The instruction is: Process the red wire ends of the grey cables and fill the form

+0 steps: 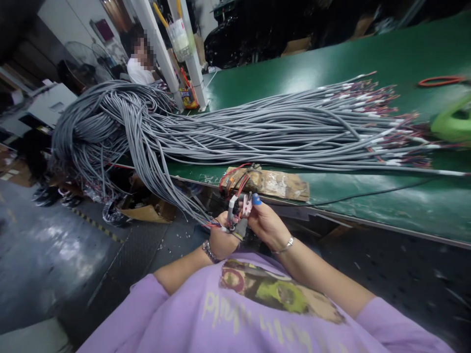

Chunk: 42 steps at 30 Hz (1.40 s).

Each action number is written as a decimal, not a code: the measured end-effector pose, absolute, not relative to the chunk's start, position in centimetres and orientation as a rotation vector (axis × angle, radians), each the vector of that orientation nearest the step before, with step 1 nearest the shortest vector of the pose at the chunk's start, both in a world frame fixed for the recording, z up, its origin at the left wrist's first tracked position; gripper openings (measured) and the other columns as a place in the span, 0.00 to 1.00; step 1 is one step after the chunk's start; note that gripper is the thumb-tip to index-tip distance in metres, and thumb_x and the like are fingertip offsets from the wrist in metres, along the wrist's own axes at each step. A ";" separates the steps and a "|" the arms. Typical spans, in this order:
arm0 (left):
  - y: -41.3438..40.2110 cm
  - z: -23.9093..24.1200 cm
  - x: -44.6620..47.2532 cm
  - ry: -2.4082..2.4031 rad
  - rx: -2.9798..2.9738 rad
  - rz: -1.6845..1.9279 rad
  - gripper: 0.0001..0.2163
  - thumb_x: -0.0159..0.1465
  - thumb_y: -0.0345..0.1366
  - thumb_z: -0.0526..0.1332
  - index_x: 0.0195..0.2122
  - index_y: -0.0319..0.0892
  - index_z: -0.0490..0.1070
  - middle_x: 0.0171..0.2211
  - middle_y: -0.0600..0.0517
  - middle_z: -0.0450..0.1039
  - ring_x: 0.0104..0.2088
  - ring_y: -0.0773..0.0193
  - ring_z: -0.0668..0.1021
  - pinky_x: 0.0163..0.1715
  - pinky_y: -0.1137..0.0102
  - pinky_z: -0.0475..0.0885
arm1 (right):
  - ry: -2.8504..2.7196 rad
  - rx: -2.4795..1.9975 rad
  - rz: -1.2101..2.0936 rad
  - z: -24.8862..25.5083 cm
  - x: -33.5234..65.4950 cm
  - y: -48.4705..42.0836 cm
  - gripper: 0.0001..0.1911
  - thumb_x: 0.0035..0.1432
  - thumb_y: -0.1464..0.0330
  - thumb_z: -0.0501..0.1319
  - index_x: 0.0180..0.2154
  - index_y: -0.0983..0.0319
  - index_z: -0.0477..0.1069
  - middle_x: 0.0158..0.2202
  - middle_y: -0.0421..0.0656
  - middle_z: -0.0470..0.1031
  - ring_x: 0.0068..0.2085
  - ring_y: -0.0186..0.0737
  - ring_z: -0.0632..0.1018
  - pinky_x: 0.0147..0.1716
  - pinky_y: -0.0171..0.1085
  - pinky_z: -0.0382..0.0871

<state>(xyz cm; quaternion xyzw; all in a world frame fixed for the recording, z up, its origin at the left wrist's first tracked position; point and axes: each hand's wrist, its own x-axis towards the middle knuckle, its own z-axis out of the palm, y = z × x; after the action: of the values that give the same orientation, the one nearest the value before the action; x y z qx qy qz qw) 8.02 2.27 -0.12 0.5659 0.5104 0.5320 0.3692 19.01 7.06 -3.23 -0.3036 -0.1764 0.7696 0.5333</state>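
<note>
Low in front of the bench edge, my left hand (222, 241) is closed around the end of a grey cable (232, 208), where thin coloured wires (214, 223) fan out. Close beside it, my right hand (268, 224) pinches a small pale pink piece (246, 205) among the wires; its exact kind is too small to tell. A blue cover (256, 199) sits on one fingertip of the right hand. Just beyond both hands, a worn wooden block (285, 185) wrapped in tape lies at the bench edge, with red and dark wires (241, 182) at its left end.
A thick bundle of grey cables (239, 132) stretches along the green bench (294, 73) and droops over its left side. White posts (158, 44) rise behind it. A green object (454, 120) and an orange loop (439, 81) lie at right. A person (140, 71) sits beyond; a cardboard box (147, 212) is below.
</note>
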 end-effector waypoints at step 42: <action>1.7 -1.1 7.1 1.137 0.676 1.198 0.23 0.37 0.46 0.76 0.29 0.36 0.75 0.21 0.50 0.76 0.18 0.69 0.74 0.15 0.77 0.51 | -0.716 -1.084 1.742 -8.4 26.6 3.2 0.18 0.41 0.56 0.72 0.31 0.59 0.77 0.28 0.42 0.77 0.25 0.35 0.73 0.23 0.34 0.69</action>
<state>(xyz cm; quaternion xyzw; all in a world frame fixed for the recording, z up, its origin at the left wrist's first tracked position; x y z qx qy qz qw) 7.05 1.67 -1.12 0.2949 0.4961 0.5227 0.6274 26.63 3.18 -8.42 -0.4416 -0.2917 0.7096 0.4652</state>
